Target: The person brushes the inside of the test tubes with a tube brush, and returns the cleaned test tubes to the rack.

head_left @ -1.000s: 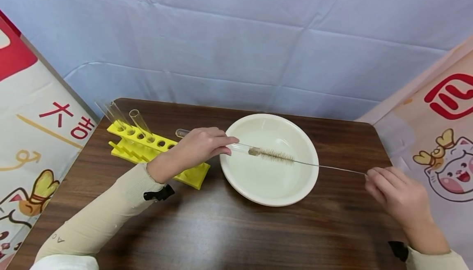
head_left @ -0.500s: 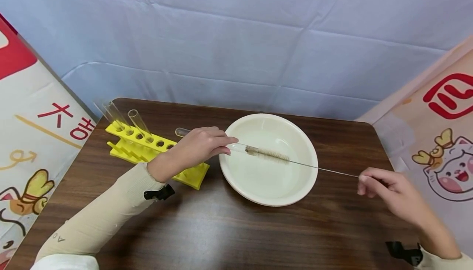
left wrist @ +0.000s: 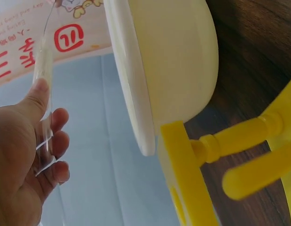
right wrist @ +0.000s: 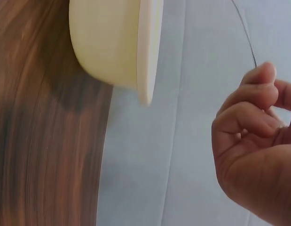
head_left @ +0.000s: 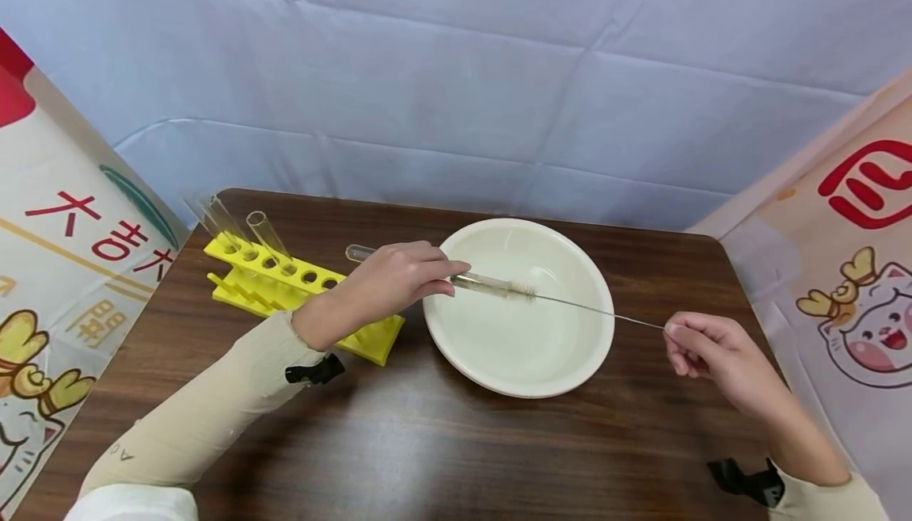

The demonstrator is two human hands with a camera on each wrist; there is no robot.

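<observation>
My left hand (head_left: pixel 399 282) grips a clear glass test tube (left wrist: pixel 45 127) between thumb and fingers, its mouth facing right over the white basin (head_left: pixel 518 386). The closed end of the tube sticks out behind the hand. Most of the bristles of a test tube brush (head_left: pixel 529 291) are inside the tube; the tip of the bristled part shows at the mouth. Right of the basin, my right hand (head_left: pixel 720 355) pinches the far end of the brush's thin wire handle. In the right wrist view that wire (right wrist: pixel 248 42) rises slightly bent from the fingertips.
A yellow test tube rack (head_left: pixel 385 340) stands left of the basin, partly behind my left forearm. Several glass test tubes (head_left: pixel 269 234) lean in its holes. The brown wooden table (head_left: pixel 463 458) ends at a pale cloth backdrop (head_left: pixel 427 109), with printed panels on both sides.
My right hand has moved left, pushing the brush deeper into the test tube, so fewer bristles show outside. The left hand has stayed nearly in place, shifting slightly right with the tube.
</observation>
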